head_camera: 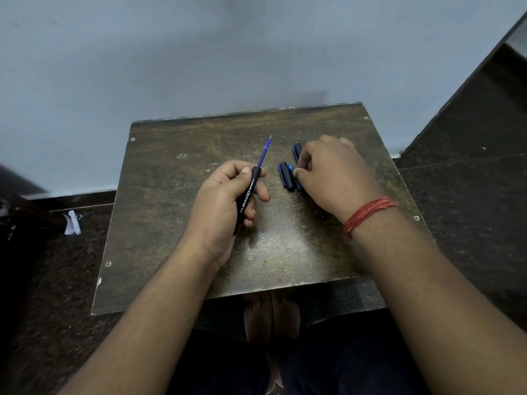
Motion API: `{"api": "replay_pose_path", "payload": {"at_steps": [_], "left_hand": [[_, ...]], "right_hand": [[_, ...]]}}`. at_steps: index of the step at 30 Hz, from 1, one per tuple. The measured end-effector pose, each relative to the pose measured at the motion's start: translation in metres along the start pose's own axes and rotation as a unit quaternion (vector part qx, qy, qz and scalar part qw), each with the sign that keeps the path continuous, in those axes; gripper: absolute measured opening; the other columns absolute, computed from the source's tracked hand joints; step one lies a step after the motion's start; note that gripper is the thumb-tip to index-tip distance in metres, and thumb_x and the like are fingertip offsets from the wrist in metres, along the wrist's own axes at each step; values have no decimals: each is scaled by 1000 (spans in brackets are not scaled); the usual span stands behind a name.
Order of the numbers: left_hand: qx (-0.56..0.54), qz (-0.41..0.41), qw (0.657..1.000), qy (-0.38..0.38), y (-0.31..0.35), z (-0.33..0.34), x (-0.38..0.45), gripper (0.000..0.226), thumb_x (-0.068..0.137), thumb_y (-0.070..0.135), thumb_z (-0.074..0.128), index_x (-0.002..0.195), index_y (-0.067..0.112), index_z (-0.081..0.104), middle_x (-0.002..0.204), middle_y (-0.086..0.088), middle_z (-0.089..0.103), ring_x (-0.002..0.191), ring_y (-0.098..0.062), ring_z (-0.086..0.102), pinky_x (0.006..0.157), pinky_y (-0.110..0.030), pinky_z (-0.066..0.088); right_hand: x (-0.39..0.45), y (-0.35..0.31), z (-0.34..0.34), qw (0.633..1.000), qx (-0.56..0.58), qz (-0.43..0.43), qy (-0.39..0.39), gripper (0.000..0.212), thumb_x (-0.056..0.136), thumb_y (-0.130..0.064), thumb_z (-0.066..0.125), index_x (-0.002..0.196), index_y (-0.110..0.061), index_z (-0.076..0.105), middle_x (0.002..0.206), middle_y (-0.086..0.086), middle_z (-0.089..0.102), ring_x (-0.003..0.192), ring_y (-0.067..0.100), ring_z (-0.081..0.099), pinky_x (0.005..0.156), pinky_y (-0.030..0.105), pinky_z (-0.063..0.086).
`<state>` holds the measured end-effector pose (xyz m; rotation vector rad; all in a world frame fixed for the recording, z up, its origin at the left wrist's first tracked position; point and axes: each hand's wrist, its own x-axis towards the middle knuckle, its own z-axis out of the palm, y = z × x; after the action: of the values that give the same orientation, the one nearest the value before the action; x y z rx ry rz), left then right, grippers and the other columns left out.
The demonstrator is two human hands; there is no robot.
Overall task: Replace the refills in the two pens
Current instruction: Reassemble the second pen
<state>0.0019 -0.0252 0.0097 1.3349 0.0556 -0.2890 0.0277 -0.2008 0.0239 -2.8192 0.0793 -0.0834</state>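
Observation:
My left hand [228, 195] grips a black pen barrel [247, 195] with white lettering; a blue refill [264, 151] sticks out of its far end, tip pointing away. My right hand [332, 175] rests on the board over a small pile of pen parts. Its thumb and fingers pinch a blue piece [295, 173] beside a black-and-blue cap [286, 176]. A second cap [296, 151] pokes out past the fingers. A dark pen end [322, 213] shows under the wrist; the remainder is hidden.
The work surface is a small worn brown board [256, 252] with screws at its corners, set against a pale blue wall. Dark floor surrounds it. A crumpled white scrap [72, 222] lies on the floor at the left. My feet show below the board's near edge.

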Motion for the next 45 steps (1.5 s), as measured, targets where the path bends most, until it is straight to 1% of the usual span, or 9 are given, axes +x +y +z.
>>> {"api": "replay_pose_path", "payload": {"at_steps": [6, 17, 22, 27, 30, 32, 34, 39, 45], "left_hand": [[0, -2, 1000, 0, 1, 0, -1, 20, 104, 15, 44, 97, 9, 62, 65, -1, 63, 44, -10, 39, 42, -22, 30], [-4, -1, 1000, 3, 0, 1, 0, 20, 103, 15, 44, 96, 9, 62, 64, -1, 63, 44, -10, 39, 42, -22, 30], [-5, -3, 1000, 4, -2, 0, 1, 20, 103, 15, 44, 96, 9, 62, 65, -2, 63, 44, -10, 39, 42, -22, 30], [-5, -4, 1000, 1, -3, 1, 2, 21, 103, 16, 44, 96, 10, 63, 65, -2, 63, 44, -10, 39, 41, -22, 30], [-1, -3, 1000, 2, -3, 1, 1, 21, 103, 15, 44, 96, 10, 63, 66, -2, 63, 44, -11, 39, 42, -22, 30], [4, -2, 1000, 2, -3, 1, 1, 21, 103, 15, 44, 97, 9, 63, 66, -2, 63, 44, -11, 39, 42, -23, 30], [8, -3, 1000, 0, -3, 1, 1, 21, 103, 15, 44, 97, 9, 63, 66, -2, 63, 44, -11, 39, 42, -23, 30], [19, -1, 1000, -3, -4, 2, 1, 21, 104, 17, 45, 96, 10, 63, 66, -3, 64, 44, -11, 39, 43, -23, 31], [36, 3, 999, -2, -4, 3, 0, 20, 104, 17, 45, 95, 11, 62, 65, -2, 64, 45, -12, 38, 44, -23, 30]], "right_hand": [[-4, -9, 2, 999, -36, 1, -26, 21, 95, -33, 57, 103, -15, 66, 107, 4, 61, 113, 29, 50, 92, 42, 48], [-2, -13, -4, 1000, -18, 14, -3, 22, 93, -29, 52, 90, -14, 67, 89, 5, 63, 101, 29, 56, 74, 30, 36], [-4, -19, -7, 985, 155, 55, 45, 14, 87, -30, 59, 79, -21, 66, 79, -4, 67, 86, 20, 63, 75, 37, 52], [-2, -14, -5, 961, 258, 82, 53, 10, 87, -30, 65, 82, -21, 65, 72, -9, 64, 62, 2, 55, 53, 21, 41], [2, -12, 1, 918, 378, 102, 61, 8, 83, -25, 69, 81, -19, 65, 78, 2, 73, 62, 7, 58, 57, 25, 47], [3, -11, 4, 864, 487, 114, 57, 7, 84, -17, 70, 84, -19, 64, 82, 7, 75, 66, 12, 61, 58, 31, 48], [3, -10, 5, 800, 585, 125, 45, 13, 87, -5, 69, 92, -16, 64, 85, 10, 73, 68, 12, 63, 59, 26, 47], [3, -11, 5, 690, 711, 133, 27, 20, 91, 9, 60, 105, -5, 62, 87, 13, 66, 78, 21, 70, 69, 26, 57], [4, -13, 1, 631, 766, 118, 28, 31, 92, 14, 54, 119, -1, 58, 88, 12, 59, 85, 30, 74, 79, 34, 60]]}}
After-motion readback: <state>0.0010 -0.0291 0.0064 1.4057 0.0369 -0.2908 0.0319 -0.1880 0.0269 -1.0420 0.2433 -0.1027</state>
